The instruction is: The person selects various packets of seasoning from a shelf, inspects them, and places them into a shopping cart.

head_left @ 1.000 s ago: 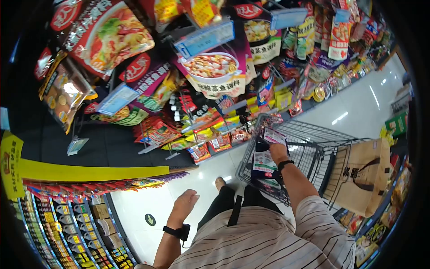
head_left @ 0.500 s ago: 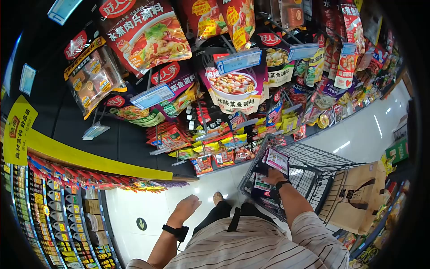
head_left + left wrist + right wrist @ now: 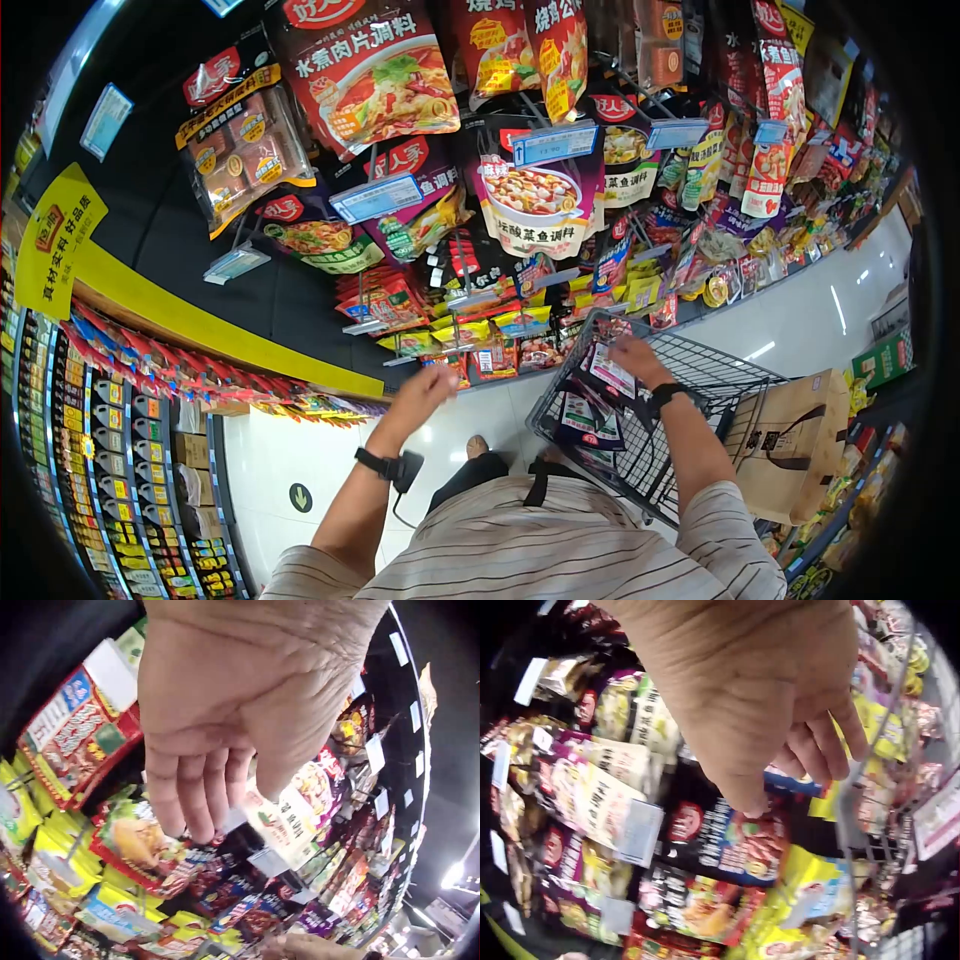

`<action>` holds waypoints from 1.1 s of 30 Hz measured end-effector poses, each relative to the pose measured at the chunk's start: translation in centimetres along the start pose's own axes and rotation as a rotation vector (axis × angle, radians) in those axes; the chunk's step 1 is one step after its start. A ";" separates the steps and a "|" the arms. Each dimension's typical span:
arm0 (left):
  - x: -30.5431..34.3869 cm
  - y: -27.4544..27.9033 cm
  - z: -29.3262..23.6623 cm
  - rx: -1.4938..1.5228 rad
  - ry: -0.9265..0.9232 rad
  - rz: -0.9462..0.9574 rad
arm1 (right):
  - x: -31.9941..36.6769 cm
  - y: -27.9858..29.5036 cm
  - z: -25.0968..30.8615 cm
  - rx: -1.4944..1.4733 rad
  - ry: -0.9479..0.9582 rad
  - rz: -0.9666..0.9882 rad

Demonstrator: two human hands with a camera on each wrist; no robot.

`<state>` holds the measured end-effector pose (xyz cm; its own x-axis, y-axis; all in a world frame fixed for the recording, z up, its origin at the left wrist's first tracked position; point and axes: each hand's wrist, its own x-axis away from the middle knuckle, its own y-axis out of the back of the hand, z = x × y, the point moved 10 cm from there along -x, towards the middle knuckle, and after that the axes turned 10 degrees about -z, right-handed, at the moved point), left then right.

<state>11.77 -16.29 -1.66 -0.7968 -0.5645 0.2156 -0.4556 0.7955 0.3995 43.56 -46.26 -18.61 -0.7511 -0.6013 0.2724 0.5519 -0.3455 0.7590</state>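
Note:
My right hand [image 3: 640, 362] is raised over the near side of the shopping cart [image 3: 700, 350], its fingers loosely bent and holding nothing. Beneath it, dark seasoning packets [image 3: 588, 420] with white and pink labels lie in the basket. In the right wrist view, the right hand [image 3: 780, 705] overlaps a black and red packet [image 3: 731, 840] on the rack. My left hand [image 3: 420, 398] hovers before the lower shelf, also with nothing in it. Its fingers [image 3: 196, 791] hang slightly bent in the left wrist view, with hanging seasoning pouches [image 3: 289, 817] behind them.
Pegs of seasoning pouches [image 3: 375, 85] with blue price tags [image 3: 555, 143] fill the rack ahead. A yellow shelf strip [image 3: 220, 335] runs along the left. A brown paper bag [image 3: 790, 445] hangs at the cart's right end. Pale tiled floor [image 3: 290, 450] shows below.
My right hand has lifted off the packets in the cart and moved toward the rack, leaving them in the basket. The left hand has risen toward the shelf. The head view has shifted.

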 end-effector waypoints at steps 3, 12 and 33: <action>-5.2 1.2 -6.1 0.155 -0.213 -0.083 | -0.4 9.5 8.9 -0.251 0.130 -0.226; -17.9 4.2 -20.9 0.240 -0.479 -0.375 | -0.5 24.6 29.1 -0.640 0.497 -0.541; -20.4 2.1 -23.7 0.070 -0.647 -0.329 | -3.2 25.5 31.1 -0.782 0.240 -0.459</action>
<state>36.52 -8.36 15.92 -0.6794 -0.5513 -0.4842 -0.7191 0.6316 0.2899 48.80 -30.76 18.27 -0.9090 -0.3886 -0.1505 0.3724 -0.9196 0.1251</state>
